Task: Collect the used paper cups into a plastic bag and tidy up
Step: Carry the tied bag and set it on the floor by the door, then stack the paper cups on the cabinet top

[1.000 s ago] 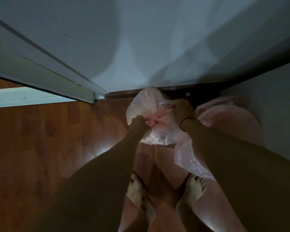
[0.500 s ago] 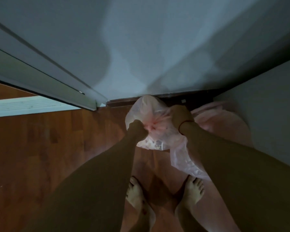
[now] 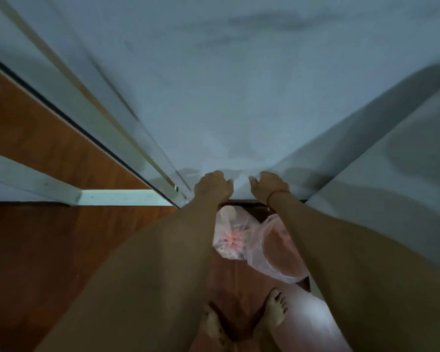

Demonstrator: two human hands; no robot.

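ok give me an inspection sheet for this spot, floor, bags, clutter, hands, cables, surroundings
surface: wooden floor, dim, with a light patch near the feet
job's things: tied pink plastic bag on the floor by the wall; cups inside cannot be made out
clutter: second pink bag lying beside it, touching
hands: left hand and right hand both raised off the bags, fingers curled, holding nothing
cables: nothing seen
surroundings: pale wall ahead, sliding door frame on the left, bare feet below

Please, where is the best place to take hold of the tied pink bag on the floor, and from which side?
Probably grip the tied pink bag at its gathered knot, coming straight down from above: the plastic bunches there and faces up, between both forearms.
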